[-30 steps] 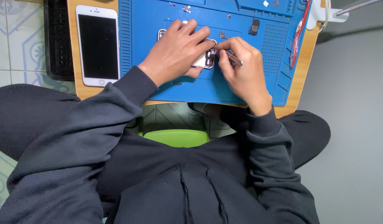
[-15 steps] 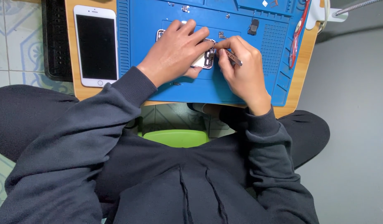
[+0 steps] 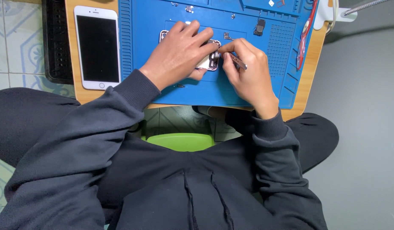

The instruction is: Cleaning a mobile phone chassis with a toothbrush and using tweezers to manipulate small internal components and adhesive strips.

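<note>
Both hands work at the middle of the blue repair mat [image 3: 163, 91], which serves as the landmark for every position given below. Left hand [image 3: 180, 53]: I lay it flat over the opened phone housing [image 3: 209, 63], fingers curled down on its upper edge and thumb under its lower edge, so that the housing is clamped against the mat. Right hand [image 3: 248, 74]: closed in a pinch around the tweezers [image 3: 236, 61], whose tips meet the right end of the housing just beside my left fingertips. Whether the tips hold a part I cannot tell; they are too small to make out. The housing lies near the centre of the mat, mostly hidden under my left hand. Left of the mat, on the bare wood of the desk [image 3: 310, 81], a white phone [image 3: 97, 47] rests face up with a dark screen. Near the mat's upper right, a small black component [image 3: 260, 26] sits apart from the work, and small loose metal parts [image 3: 189, 8] lie along its top edge. The step in hand, as I judge it, is fine tweezer work inside the housing's end. The next move calls for a steady left hold and a small, controlled motion of the tips.
</note>
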